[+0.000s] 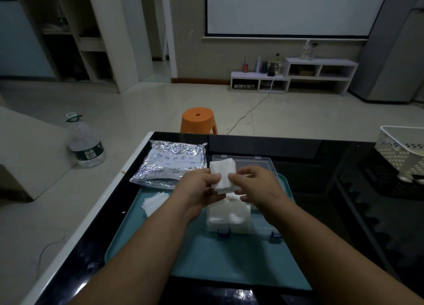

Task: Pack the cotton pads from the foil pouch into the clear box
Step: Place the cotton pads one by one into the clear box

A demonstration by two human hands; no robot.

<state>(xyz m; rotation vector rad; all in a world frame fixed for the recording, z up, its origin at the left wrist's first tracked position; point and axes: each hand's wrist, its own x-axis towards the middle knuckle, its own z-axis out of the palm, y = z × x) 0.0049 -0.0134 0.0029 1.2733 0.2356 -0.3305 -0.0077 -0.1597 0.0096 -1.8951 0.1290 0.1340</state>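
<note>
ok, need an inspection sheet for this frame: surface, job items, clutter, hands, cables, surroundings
Surface: black glossy table, teal tray on it.
Job's things: foil pouch at the tray's far left, near end open; clear box on the tray, lid open, packed pads inside; cotton pads held above it; loose pads on the tray's left.
Clutter: white perforated basket at the table's right end.
Hands: left hand and right hand both pinch the cotton pads.
Cables: white cable across the floor to the low shelf; thin wire on the floor at left.
Surroundings: orange stool, water bottle on floor, projection screen.
</note>
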